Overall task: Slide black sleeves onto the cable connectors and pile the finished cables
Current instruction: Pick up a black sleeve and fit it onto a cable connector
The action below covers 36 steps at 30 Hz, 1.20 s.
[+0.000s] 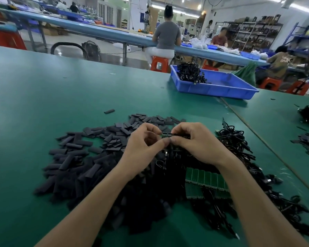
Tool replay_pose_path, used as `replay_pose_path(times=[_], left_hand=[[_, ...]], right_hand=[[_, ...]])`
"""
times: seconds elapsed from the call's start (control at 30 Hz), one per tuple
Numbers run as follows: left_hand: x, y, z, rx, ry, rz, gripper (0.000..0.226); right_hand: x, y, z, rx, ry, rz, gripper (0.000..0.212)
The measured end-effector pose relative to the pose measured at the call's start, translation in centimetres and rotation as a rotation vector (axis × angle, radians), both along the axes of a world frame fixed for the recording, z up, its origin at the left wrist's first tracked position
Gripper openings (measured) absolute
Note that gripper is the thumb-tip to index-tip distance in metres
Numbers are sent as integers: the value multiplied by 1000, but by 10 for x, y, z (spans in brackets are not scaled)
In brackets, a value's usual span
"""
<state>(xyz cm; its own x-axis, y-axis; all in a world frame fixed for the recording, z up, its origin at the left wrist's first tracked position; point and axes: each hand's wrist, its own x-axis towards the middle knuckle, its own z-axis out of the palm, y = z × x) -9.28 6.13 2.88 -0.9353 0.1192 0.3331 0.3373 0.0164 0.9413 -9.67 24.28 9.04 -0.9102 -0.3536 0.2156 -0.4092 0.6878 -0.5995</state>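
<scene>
Forearms [100,202] reach in from six o'clock on my head-camera feed and meet over the green table [61,86]. One connector [165,135] is held between the two hands, just above the stock. The left hand [143,145] pinches its bare green tip between thumb and forefinger. The right hand [194,141] has its fingers curled round the dark part behind the tip. I judge that the two-handed hold keeps the piece steady while a sleeve goes on. I cannot tell whether one is already on.

Loose black sleeves [89,157] are heaped at nine o'clock of the hands, probably so the left hand can pick from them easily. Tangled black cables [235,143] lie at three o'clock, on the right hand's side. A row of green boards [205,179] sits at five o'clock, half buried in them. One stray sleeve [109,111] lies apart at eleven o'clock.

Farther out, at one o'clock, a blue tray [212,90] holds bundled cables [189,72] in its far corner. This may be the finished pile. Other workers sit at benches beyond it.
</scene>
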Motion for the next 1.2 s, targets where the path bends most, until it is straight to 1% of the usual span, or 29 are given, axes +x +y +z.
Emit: replay_pose_path(times=[0.17,0.33,0.47,0.6,0.67,0.7,0.77,0.87,0.93,1.0,1.07,1.13,1.2], left_hand=[[-2,2,0,149,-65,-169,13],[-2,0,-1,180,-121,-253,16],[-3,-1,-6,223,-173,-319,11],[-1,5,-7,373,-287,-431,13],[-2,5,-4,439,-279,-383,12],[-3,5,-1,491,-257,-343,12],[-3,2,7,613,-206,-262,15],[1,-2,25,696,-72,-164,13],[3,-10,41,794,-10,-98,11],[3,-25,54,892,42,19,10],[2,-43,62,858,114,199,10],[2,-57,64,719,188,367,12],[2,-67,64,538,270,495,14]], right_hand=[[-2,7,0,-109,-92,109,2],[-4,12,0,-122,-169,149,6],[-6,13,2,-174,-245,181,6],[-2,13,7,-255,-315,188,10],[0,14,10,-221,-272,149,3],[1,15,11,-195,-223,104,5],[4,14,12,-131,-78,-38,8],[8,10,16,-40,178,-280,13],[10,11,21,-26,242,-400,13],[11,16,25,5,278,-515,10],[12,19,28,81,334,-620,6],[13,14,29,205,402,-683,8],[16,6,27,312,401,-696,9]])
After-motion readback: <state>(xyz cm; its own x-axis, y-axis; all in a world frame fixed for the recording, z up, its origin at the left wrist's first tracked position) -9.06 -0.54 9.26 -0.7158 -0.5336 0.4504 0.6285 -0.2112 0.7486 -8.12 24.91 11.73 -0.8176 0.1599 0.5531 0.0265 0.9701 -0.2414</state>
